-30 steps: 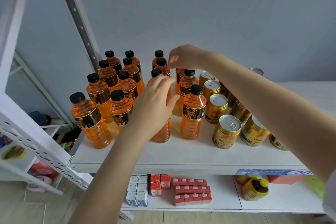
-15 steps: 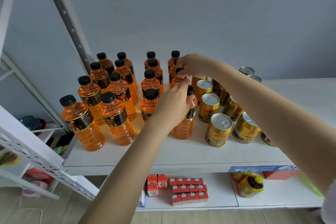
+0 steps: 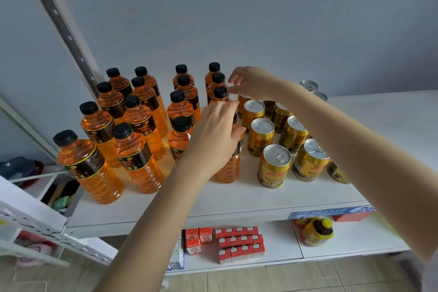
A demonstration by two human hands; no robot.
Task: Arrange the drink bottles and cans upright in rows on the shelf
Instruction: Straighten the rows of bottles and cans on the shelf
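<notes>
Orange drink bottles with black caps stand upright in four rows on the white shelf [image 3: 239, 199]; the nearest left one is a large bottle [image 3: 88, 168]. Gold cans [image 3: 273, 166] stand upright in rows to their right. My left hand [image 3: 216, 135] covers the top of the front bottle [image 3: 228, 168] in the rightmost bottle row, thumb round its right side. My right hand [image 3: 252, 82] hovers just right of the capped bottle behind it [image 3: 220, 93], fingers loosely spread and holding nothing.
A grey wall stands close behind the rows, and a slotted metal upright [image 3: 59, 23] rises at the left. The lower shelf holds red boxes [image 3: 239, 242] and a yellow-capped jar [image 3: 318, 232]. The right end of the shelf top [image 3: 384, 121] is bare.
My left hand moved from the third bottle row to the front bottle of the fourth row. My right hand let go of a bottle cap and drew slightly right.
</notes>
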